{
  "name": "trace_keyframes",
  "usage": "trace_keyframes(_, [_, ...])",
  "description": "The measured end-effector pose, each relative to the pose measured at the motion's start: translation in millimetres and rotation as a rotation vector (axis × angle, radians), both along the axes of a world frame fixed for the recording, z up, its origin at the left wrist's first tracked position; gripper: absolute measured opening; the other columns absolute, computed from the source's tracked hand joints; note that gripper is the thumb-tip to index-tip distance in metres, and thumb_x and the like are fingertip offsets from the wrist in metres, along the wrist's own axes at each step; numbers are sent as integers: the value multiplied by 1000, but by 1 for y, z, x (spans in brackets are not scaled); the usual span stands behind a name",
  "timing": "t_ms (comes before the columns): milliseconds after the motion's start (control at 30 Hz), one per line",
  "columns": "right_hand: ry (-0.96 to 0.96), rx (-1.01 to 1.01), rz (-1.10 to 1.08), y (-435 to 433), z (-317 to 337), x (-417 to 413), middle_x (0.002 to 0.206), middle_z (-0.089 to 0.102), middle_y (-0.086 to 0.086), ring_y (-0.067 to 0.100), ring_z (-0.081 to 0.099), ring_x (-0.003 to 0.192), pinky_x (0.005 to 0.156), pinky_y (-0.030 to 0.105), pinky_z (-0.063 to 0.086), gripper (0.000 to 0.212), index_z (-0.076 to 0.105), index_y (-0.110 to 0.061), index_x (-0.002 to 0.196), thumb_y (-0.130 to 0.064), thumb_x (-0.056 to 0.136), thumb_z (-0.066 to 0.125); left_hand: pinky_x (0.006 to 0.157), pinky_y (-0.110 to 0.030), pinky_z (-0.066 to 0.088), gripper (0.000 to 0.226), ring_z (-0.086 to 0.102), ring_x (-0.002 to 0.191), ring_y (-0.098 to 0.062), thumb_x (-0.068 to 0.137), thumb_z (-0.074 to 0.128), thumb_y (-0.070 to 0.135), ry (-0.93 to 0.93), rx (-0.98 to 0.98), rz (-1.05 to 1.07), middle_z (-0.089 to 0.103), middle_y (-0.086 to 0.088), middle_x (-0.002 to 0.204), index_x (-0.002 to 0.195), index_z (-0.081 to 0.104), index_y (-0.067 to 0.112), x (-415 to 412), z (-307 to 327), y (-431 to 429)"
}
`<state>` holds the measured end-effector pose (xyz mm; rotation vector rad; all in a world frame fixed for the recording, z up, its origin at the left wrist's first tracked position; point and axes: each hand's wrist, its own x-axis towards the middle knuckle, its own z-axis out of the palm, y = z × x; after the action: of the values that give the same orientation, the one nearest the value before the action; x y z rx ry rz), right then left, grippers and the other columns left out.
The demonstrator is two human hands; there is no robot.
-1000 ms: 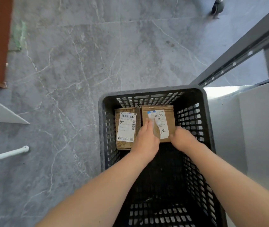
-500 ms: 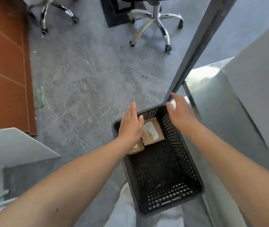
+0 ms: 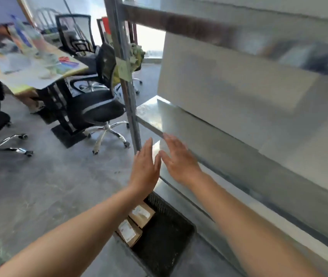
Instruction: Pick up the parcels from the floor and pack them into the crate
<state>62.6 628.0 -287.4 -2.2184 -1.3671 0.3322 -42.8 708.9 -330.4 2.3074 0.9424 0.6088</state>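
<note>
Two brown parcels sit low in the picture, inside the black crate on the floor. The nearer parcel and the farther parcel lie flat, side by side, at one end of the crate, labels up. That looks like tidy packing, so the bare part of the crate can take more.

Above the crate, both bare arms reach forward. The left hand is flat with its fingers close together, and its grip holds nothing. The right hand is spread wide, and its grip holds nothing too. They float just beside each other, close to the shiny metal shelf and its thin post.

No more parcels show on the grey floor from here, so the hands may be free to go and look for the next one.

Farther off are a black office chair on wheels and a messy desk.
</note>
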Motion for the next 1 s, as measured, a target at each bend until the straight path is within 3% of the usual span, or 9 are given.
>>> trace_keyframes(200, [-223, 108, -225, -156, 72, 2, 164, 8, -1, 12, 2, 151, 123, 38, 1, 61, 9, -18, 157, -39, 104, 31, 122, -31, 2, 60, 5, 148, -4, 103, 24, 41, -35, 252, -229, 13, 4, 162, 155, 6, 19, 26, 76, -128])
trace_keyframes(333, [-304, 85, -442, -288, 90, -2, 165, 0, -3, 10, -5, 151, 123, 39, -3, 62, 1, -20, 157, -40, 104, 28, 123, -36, 2, 60, 0, 149, -7, 103, 19, 40, -57, 392, -308, 6, 3, 163, 155, 2, 16, 38, 108, -229])
trace_keyframes(500, [-395, 11, -682, -471, 106, -32, 164, -4, -4, 9, -7, 150, 123, 38, -5, 60, -2, -19, 156, -36, 105, 24, 123, -37, -3, 59, -13, 148, -10, 103, 10, 41, -89, 489, -612, -11, 3, 162, 154, -9, 18, 57, 125, -397])
trace_keyframes(733, [-310, -50, -1165, -702, 91, -103, 164, 1, -5, 9, -5, 150, 123, 42, 0, 60, 4, -17, 157, -40, 105, 22, 122, -38, -2, 61, -11, 149, -10, 102, 9, 43, -140, 531, -1091, -8, 4, 163, 155, -5, 18, 37, 123, -638])
trace_keyframes(833, [-265, -93, -1295, -755, 83, -130, 164, -2, -4, 9, -7, 150, 123, 41, -4, 61, 2, -16, 157, -43, 105, 19, 122, -37, -4, 62, -12, 148, -9, 99, 1, 45, -156, 534, -1219, -10, 4, 162, 155, -8, 18, 24, 122, -696])
trace_keyframes(1000, [-241, -122, -1573, -868, 54, -197, 164, 0, -5, 9, -7, 150, 123, 43, 0, 61, 2, -19, 157, -44, 104, 20, 122, -38, -3, 60, -6, 149, -12, 102, 10, 40, -162, 588, -1463, -4, 0, 163, 155, -3, 15, -1, 98, -816])
